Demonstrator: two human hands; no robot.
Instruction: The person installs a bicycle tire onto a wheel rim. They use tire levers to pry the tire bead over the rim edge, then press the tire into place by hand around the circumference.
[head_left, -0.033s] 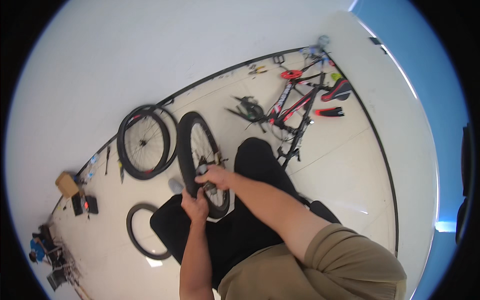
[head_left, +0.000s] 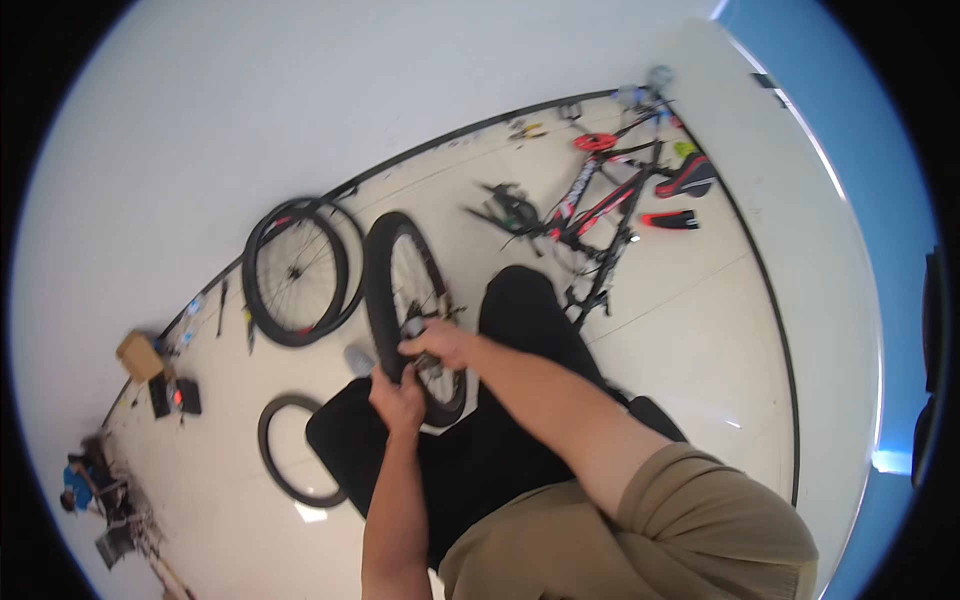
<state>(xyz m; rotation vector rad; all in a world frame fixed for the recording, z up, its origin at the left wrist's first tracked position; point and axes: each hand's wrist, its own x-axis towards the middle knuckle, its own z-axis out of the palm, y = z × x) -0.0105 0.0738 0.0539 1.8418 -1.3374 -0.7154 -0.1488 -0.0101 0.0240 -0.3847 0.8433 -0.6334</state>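
Observation:
A bicycle wheel with a thick black tyre [head_left: 382,285] stands tilted between my knees, its spokes facing right. My left hand [head_left: 398,400] is wrapped round the near part of the tyre, fingers closed. At the spoked side, close to the hub, my right hand [head_left: 445,343] is closed, with a small grey rounded piece [head_left: 412,327] at its fingertips. Blur hides whether that piece belongs to the wheel or is loose in the fingers. My right fingers also cover part of the spokes.
Ahead right lies a bicycle frame [head_left: 575,195], with a saddle [head_left: 686,177] and a red-black mudguard [head_left: 668,220] beside it. Left are more wheels [head_left: 250,285], a loose tyre [head_left: 265,450], and a cardboard box [head_left: 140,355]. Far left is another person [head_left: 75,485].
The whole view has shifted slightly, so the scene sits a little further right and higher. Both hands keep their places on the wheel.

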